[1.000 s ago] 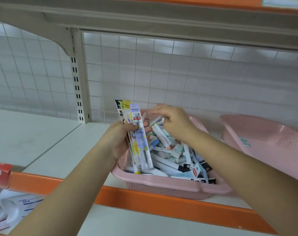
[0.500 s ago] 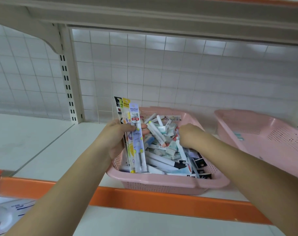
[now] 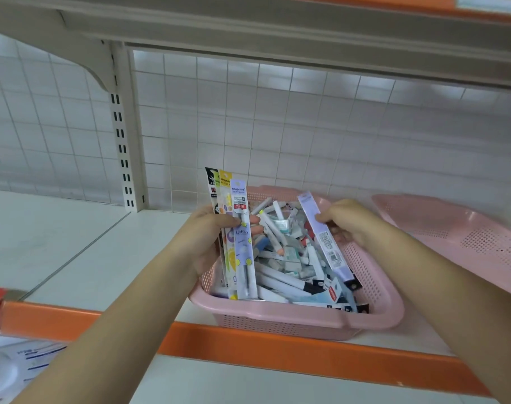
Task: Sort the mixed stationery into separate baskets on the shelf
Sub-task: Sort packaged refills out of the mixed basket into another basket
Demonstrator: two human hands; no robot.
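A pink perforated basket (image 3: 292, 317) full of mixed pens, markers and small packs sits on the white shelf. My left hand (image 3: 207, 237) grips a bunch of long pen packets (image 3: 238, 240) upright over the basket's left side. My right hand (image 3: 347, 221) pinches a long lilac pen packet (image 3: 324, 237) lifted at a slant above the pile. A second pink basket (image 3: 458, 231) stands tilted to the right, its contents not visible.
The white shelf (image 3: 59, 243) stretches to the left, with an orange front rail (image 3: 248, 342). A wire grid back panel (image 3: 277, 126) and a slotted upright post (image 3: 123, 158) stand behind. Packaged goods (image 3: 12, 368) lie on the lower shelf at bottom left.
My right hand dug into the pile, then pulled out a lilac pen packet and raised it. The left hand kept holding its bunch of packets in place.
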